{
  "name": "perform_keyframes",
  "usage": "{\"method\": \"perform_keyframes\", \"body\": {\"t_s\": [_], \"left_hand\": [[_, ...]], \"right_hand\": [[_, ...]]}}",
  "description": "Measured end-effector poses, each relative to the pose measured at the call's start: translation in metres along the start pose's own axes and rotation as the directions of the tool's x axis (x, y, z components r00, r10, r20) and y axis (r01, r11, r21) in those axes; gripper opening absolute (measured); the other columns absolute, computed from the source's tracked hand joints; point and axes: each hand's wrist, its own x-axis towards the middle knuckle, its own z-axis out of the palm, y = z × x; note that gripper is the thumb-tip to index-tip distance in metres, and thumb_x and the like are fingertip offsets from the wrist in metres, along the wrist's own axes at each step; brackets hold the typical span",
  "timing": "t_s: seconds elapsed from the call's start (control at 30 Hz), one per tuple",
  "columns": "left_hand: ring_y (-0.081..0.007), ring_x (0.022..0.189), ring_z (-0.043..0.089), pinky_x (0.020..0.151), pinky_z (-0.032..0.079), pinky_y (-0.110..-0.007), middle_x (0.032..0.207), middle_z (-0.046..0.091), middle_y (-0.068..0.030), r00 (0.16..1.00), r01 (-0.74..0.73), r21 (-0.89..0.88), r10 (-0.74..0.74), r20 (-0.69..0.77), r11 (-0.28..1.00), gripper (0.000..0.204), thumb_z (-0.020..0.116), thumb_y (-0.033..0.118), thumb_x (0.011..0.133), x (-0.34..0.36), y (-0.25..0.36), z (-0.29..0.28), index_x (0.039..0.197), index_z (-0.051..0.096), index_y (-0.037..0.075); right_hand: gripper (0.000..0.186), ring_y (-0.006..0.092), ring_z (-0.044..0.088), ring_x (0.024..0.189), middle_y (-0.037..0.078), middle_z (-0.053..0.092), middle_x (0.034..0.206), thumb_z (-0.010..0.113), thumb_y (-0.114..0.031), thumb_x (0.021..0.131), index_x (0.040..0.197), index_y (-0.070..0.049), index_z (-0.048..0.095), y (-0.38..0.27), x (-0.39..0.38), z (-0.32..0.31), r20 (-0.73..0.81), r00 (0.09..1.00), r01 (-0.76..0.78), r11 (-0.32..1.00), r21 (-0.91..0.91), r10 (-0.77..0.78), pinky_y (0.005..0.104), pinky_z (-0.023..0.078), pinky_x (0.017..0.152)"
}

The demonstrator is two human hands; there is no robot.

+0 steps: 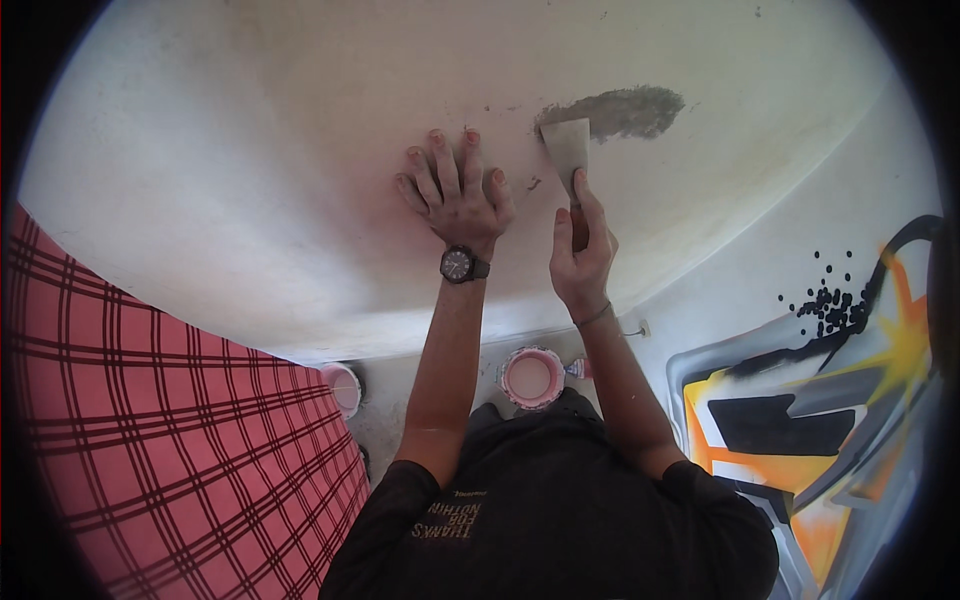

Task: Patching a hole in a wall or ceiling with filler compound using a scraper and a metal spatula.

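An off-white plastered wall fills the upper frame. A pink wall covering with dark plaid lines takes the left edge, and a graffiti mural in black, grey, yellow and orange the lower right. The person's dark T-shirt covers the lower middle, blocking much of the grey floor. The left hand lies against the wall at upper centre, its grip spread apart and holding nothing. Right of it, the right hand has its grip clamped on a putty knife. The blade hides part of the lower left edge of a dark grey patch. Below, between the forearms, stands a pink-stained bucket; another bucket sits farther left, beside the plaid. Smallest are a paintbrush just right of the central bucket and a black wristwatch on the left wrist.
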Motion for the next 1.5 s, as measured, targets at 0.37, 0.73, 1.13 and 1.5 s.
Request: {"method": "perform_keyframes", "body": {"t_s": [0.37,0.73,1.13,1.5], "left_hand": [[-0.0365,0.147,0.027,0.12,0.013,-0.059,0.156,0.04,-0.0105,1.0,-0.008,0.003,0.008,-0.005,1.0,0.05,0.043,0.042,0.097,-0.003,0.009,0.003,0.141,0.057,0.022],[-0.0388,0.148,0.025,0.12,0.013,-0.059,0.157,0.037,-0.0132,1.0,-0.027,0.026,0.027,-0.001,0.999,0.052,0.044,0.04,0.096,-0.006,0.009,0.006,0.143,0.055,0.019],[-0.0384,0.148,0.025,0.12,0.012,-0.059,0.158,0.036,-0.0116,1.0,-0.013,-0.003,0.013,0.014,1.0,0.053,0.046,0.04,0.095,-0.016,0.014,0.009,0.143,0.054,0.021],[-0.0355,0.148,0.026,0.12,0.013,-0.059,0.157,0.038,-0.0081,1.0,0.021,-0.04,-0.021,0.023,0.999,0.052,0.047,0.04,0.094,-0.019,0.014,0.019,0.143,0.055,0.026]], "right_hand": [[0.047,0.0184,0.065,0.074,0.018,0.067,0.122,0.056,0.008,0.093,0.139,-0.001,0.053,0.006,0.002,-0.004,0.022,1.0,0.022,0.998,-0.058,-0.021,0.0302,0.053,0.066],[0.045,0.0191,0.07,0.095,0.023,0.06,0.136,0.053,0.008,0.094,0.139,0.004,0.051,0.0,0.004,-0.006,0.048,0.999,0.014,0.993,-0.113,-0.008,0.029,0.055,0.076],[0.046,0.0168,0.068,0.084,0.021,0.061,0.134,0.053,0.008,0.094,0.14,0.003,0.05,0.005,0.008,-0.004,-0.001,0.997,0.076,0.987,-0.144,-0.077,0.0271,0.054,0.07],[0.047,0.0113,0.064,0.078,0.019,0.061,0.135,0.053,0.008,0.095,0.142,0.001,0.05,0.016,0.003,0.0,-0.013,0.996,0.086,0.985,-0.153,-0.089,0.025,0.052,0.069]]}}
